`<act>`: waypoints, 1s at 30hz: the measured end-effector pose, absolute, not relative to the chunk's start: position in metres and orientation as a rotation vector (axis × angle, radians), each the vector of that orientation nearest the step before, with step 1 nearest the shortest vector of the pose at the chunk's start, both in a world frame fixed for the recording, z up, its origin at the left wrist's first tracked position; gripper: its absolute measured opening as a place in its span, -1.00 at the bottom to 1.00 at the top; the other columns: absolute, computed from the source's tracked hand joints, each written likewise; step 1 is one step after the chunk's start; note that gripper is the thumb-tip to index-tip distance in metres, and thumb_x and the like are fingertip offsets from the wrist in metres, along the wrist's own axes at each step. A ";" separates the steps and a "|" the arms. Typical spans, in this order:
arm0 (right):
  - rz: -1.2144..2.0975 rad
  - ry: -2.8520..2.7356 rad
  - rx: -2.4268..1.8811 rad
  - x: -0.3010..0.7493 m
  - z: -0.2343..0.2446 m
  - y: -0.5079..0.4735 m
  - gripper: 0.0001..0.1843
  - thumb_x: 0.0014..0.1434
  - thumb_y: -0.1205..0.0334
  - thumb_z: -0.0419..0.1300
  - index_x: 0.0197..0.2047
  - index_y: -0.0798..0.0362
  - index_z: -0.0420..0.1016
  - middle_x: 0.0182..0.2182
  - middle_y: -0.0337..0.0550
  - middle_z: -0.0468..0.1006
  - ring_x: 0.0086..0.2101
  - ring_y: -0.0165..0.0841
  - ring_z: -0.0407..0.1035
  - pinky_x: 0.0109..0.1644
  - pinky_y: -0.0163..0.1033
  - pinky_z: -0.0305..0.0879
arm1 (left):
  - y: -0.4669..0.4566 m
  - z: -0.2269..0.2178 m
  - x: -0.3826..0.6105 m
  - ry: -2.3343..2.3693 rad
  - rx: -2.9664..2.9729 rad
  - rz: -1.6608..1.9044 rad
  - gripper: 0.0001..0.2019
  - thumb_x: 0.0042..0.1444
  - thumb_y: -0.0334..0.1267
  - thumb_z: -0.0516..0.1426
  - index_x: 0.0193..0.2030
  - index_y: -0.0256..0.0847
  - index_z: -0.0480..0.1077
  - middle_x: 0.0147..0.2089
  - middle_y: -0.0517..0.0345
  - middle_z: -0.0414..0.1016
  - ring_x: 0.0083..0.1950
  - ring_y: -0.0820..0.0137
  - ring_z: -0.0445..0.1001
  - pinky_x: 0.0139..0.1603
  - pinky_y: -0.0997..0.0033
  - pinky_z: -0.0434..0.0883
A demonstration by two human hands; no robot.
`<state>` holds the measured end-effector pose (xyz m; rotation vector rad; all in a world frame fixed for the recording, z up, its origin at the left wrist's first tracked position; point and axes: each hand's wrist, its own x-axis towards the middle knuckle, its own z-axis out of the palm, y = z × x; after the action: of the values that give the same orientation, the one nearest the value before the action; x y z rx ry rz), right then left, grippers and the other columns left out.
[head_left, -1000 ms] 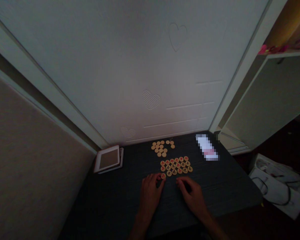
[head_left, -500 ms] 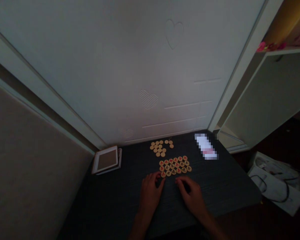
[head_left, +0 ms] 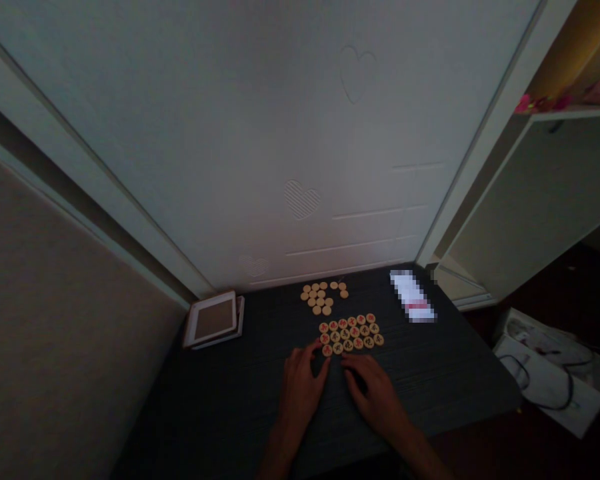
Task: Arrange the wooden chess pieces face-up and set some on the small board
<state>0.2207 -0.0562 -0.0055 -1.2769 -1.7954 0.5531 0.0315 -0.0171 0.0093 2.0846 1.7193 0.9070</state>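
Observation:
Three rows of round wooden Chinese chess pieces (head_left: 354, 331) lie face up on the dark table, marked with red or black characters. My left hand (head_left: 300, 387) rests at their near left corner. Its thumb and forefinger are apart on either side of the corner chess piece (head_left: 327, 351), seemingly touching its edge. Just below the front row is my right hand (head_left: 377, 397), its fingers curved and its thumb apart, with nothing visible between them. Its fingertips are close to the front pieces; whether they touch is unclear.
Behind the rows lies a loose group of blank-faced round pieces (head_left: 317, 299). Stacked frame-like boxes (head_left: 215, 320) sit at the left of the table (head_left: 445, 373). A blurred white paper-like item (head_left: 413, 297) lies at the back right. A white box (head_left: 550, 373) stands beyond the right edge.
My right hand has moved left along the front row, closer to my left hand. The left hand stays at the corner, and the pieces look unchanged. The view has shifted slightly.

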 end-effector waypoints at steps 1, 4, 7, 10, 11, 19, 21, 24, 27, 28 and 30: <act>0.548 -1.806 -1.275 0.221 -0.005 -0.056 -0.69 0.37 0.31 0.11 0.11 -0.09 0.53 0.04 -0.06 0.63 0.05 -0.13 0.50 0.19 0.10 0.44 | -0.018 0.009 0.031 1.715 2.079 0.918 -0.73 0.24 -0.22 0.20 0.08 -0.07 0.47 -0.06 0.09 0.62 -0.09 0.16 0.59 0.00 0.07 0.51; 0.533 -1.836 -1.275 0.220 -0.005 -0.056 -0.67 0.35 0.33 0.12 0.13 -0.11 0.52 0.09 -0.06 0.60 0.09 -0.12 0.48 0.23 0.13 0.40 | -0.023 0.007 0.028 1.697 2.068 0.965 -0.70 0.21 -0.26 0.22 0.09 -0.07 0.46 -0.03 0.10 0.63 -0.06 0.16 0.60 0.02 0.07 0.53; 0.538 -1.852 -1.269 0.218 -0.005 -0.057 -0.67 0.35 0.33 0.13 0.11 -0.11 0.53 0.10 -0.07 0.59 0.09 -0.13 0.48 0.23 0.13 0.39 | -0.031 0.003 0.023 1.663 2.063 1.016 -0.76 0.23 -0.28 0.20 0.04 -0.06 0.47 0.03 0.09 0.63 0.04 0.14 0.59 0.09 0.04 0.51; 0.539 -1.809 -1.251 0.218 -0.004 -0.059 -0.71 0.36 0.31 0.12 0.06 -0.10 0.56 0.04 -0.08 0.63 0.03 -0.17 0.51 0.17 0.04 0.46 | -0.040 0.000 0.017 1.611 2.082 1.032 -0.86 0.27 -0.30 0.17 -0.06 -0.07 0.48 0.08 0.07 0.61 0.11 0.14 0.56 0.17 -0.01 0.47; 0.536 -1.791 -1.251 0.220 -0.002 -0.058 -0.73 0.36 0.31 0.12 0.04 -0.09 0.57 0.01 -0.08 0.64 0.02 -0.18 0.53 0.15 0.01 0.47 | -0.043 -0.001 0.015 1.596 2.088 1.028 -0.88 0.28 -0.31 0.15 -0.08 -0.07 0.49 0.08 0.07 0.61 0.11 0.14 0.56 0.18 -0.02 0.47; 0.320 -2.011 -1.427 0.260 0.044 0.038 -0.69 0.38 0.22 0.11 0.14 -0.04 0.51 0.09 -0.02 0.58 0.11 -0.14 0.44 0.25 0.06 0.36 | -0.049 0.006 0.011 1.532 2.048 1.018 -0.87 0.31 -0.31 0.12 -0.11 -0.08 0.50 0.05 0.05 0.60 0.10 0.13 0.55 0.17 -0.07 0.45; 0.316 -2.068 -1.439 0.265 0.050 0.075 -0.66 0.35 0.23 0.16 0.16 0.01 0.50 0.12 0.02 0.55 0.15 -0.13 0.40 0.29 0.04 0.31 | -0.049 0.006 0.010 1.530 2.029 1.034 -0.86 0.32 -0.31 0.11 -0.12 -0.08 0.51 0.05 0.04 0.60 0.09 0.13 0.55 0.17 -0.08 0.45; 0.332 -2.146 -1.443 0.266 0.049 0.115 -0.65 0.32 0.24 0.20 0.16 0.02 0.50 0.11 0.03 0.56 0.13 -0.14 0.42 0.26 -0.02 0.32 | -0.050 0.004 0.009 1.515 2.009 1.059 -0.86 0.31 -0.30 0.11 -0.13 -0.07 0.52 0.03 0.04 0.61 0.07 0.14 0.56 0.14 -0.04 0.48; 0.344 -2.204 -1.471 0.262 0.040 0.134 -0.63 0.30 0.21 0.25 0.16 0.06 0.50 0.10 0.06 0.55 0.11 -0.14 0.43 0.23 -0.06 0.32 | -0.052 0.003 0.007 1.516 1.983 1.077 -0.86 0.30 -0.29 0.12 -0.14 -0.07 0.52 0.01 0.05 0.62 0.06 0.15 0.58 0.12 0.00 0.50; 0.347 -2.218 -1.485 0.261 0.037 0.138 -0.58 0.27 0.18 0.29 0.17 0.07 0.49 0.10 0.07 0.54 0.10 -0.13 0.43 0.22 -0.07 0.33 | -0.052 0.003 0.007 1.522 1.977 1.080 -0.86 0.30 -0.30 0.12 -0.14 -0.07 0.53 0.00 0.06 0.62 0.05 0.16 0.58 0.12 0.00 0.50; 0.351 -2.243 -1.517 0.260 0.031 0.142 -0.47 0.21 0.12 0.36 0.21 0.08 0.45 0.12 0.09 0.51 0.08 -0.13 0.44 0.21 -0.09 0.33 | -0.053 0.004 0.007 1.526 1.976 1.077 -0.86 0.31 -0.31 0.12 -0.14 -0.06 0.53 -0.01 0.07 0.63 0.05 0.16 0.58 0.12 0.01 0.50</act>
<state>0.2598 0.1420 0.0314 -1.5173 -2.2427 0.3514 0.0068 -0.0527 0.0037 1.9757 1.5255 1.0771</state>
